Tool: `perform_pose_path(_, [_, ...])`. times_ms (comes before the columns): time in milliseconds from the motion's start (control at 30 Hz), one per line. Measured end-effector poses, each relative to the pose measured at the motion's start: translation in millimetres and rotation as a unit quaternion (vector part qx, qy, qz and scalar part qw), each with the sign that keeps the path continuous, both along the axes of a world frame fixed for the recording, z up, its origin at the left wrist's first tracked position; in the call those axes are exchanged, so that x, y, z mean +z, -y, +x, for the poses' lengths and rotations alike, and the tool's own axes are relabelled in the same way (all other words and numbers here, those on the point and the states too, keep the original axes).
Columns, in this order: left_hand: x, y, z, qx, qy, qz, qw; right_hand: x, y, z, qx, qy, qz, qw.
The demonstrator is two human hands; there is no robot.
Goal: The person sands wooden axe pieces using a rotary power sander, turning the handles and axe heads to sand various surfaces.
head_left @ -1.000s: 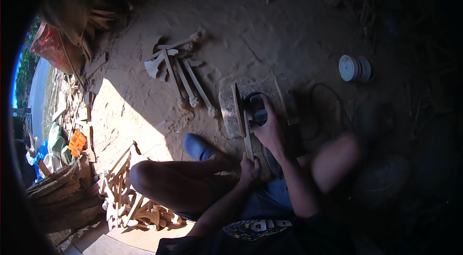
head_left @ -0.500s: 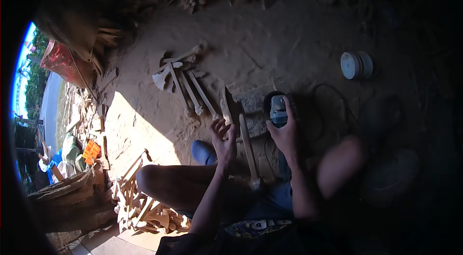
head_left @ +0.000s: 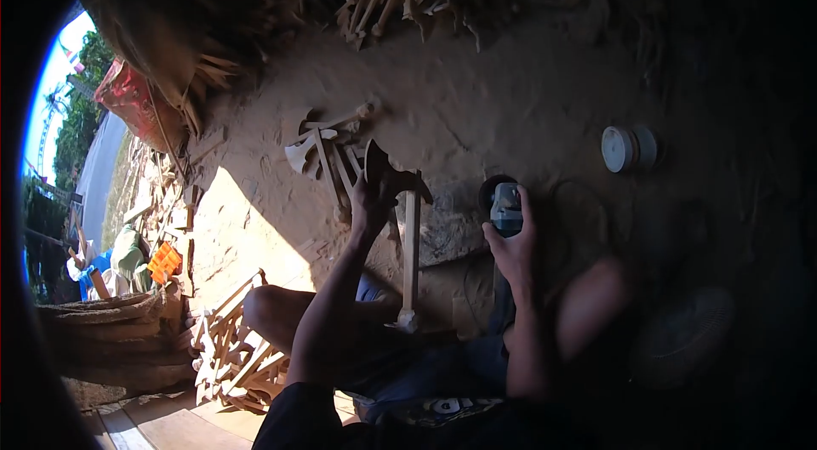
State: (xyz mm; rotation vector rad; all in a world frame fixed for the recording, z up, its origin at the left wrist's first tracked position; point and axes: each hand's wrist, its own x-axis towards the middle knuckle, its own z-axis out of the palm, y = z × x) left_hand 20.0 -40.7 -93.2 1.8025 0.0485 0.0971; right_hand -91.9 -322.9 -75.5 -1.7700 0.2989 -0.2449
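Note:
In the head view, my left hand [head_left: 368, 207] is closed around the head of a wooden axe [head_left: 412, 259]. Its dark, flared blade points up and away, and the pale handle runs down toward my lap to a knobbed end. My right hand [head_left: 513, 250] grips an angle grinder [head_left: 507, 216], with a dark round disc or guard at its far end. Between the two hands lies a rough block [head_left: 451, 216] on the ground. Just beyond my left hand, several similar wooden axes [head_left: 322, 156] lie in a loose group.
A heap of wooden pieces [head_left: 234, 369] lies by my knee at lower left, another pile [head_left: 387, 3] at the far side. A whitish spool-like object [head_left: 628, 150] sits on the dirt at right. A red sack [head_left: 140, 105] and an orange item [head_left: 164, 263] are at left.
My left hand has moved up and left and now grasps the axe head. The axe has turned, its handle swinging left to nearly upright in view. The grinder stays in my right hand.

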Motion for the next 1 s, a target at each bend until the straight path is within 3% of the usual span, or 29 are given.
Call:
perform_pose_path(67, [25, -17, 19, -0.028, 0.034, -0.003, 0.999, 1, 1, -2, -0.003, 0.056, -0.061, 0.997])
perform_pose_path(133, [81, -13, 14, -0.025, 0.028, 0.107, 0.994, 3, 1, -3, 0.009, 0.046, -0.031, 0.998])
perform_pose_path(167, [77, -19, 16, -0.051, 0.123, 0.197, 0.971, 5, 2, -3, 0.017, 0.040, -0.017, 0.999])
perform_pose_path(267, [75, -27, 5, -0.189, 0.155, 0.347, 0.906, 18, -4, -4, 0.028, -0.004, -0.108, 0.994])
perform_pose_path(333, [65, -25, -11, -0.259, 0.149, 0.362, 0.883, 16, -12, -5, 0.047, -0.054, -0.125, 0.990])
perform_pose_path(400, [23, -29, -17, -0.303, 0.155, 0.370, 0.865, 8, -22, -1, 0.069, -0.085, -0.132, 0.985])
perform_pose_path(467, [2, -28, -20, -0.286, 0.127, 0.366, 0.877, -4, -31, 1, 0.091, -0.101, -0.141, 0.981])
perform_pose_path(533, [8, -22, -22, -0.231, 0.082, 0.356, 0.902, -12, -39, 2, 0.109, -0.118, -0.161, 0.974])
perform_pose_path(667, [17, -23, -24, -0.275, 0.148, 0.323, 0.893, -34, -51, 8, 0.127, -0.084, -0.217, 0.964])
perform_pose_path(1000, [7, -19, -15, -0.282, 0.158, 0.370, 0.871, -2, -66, 10, 0.166, -0.140, -0.250, 0.944])
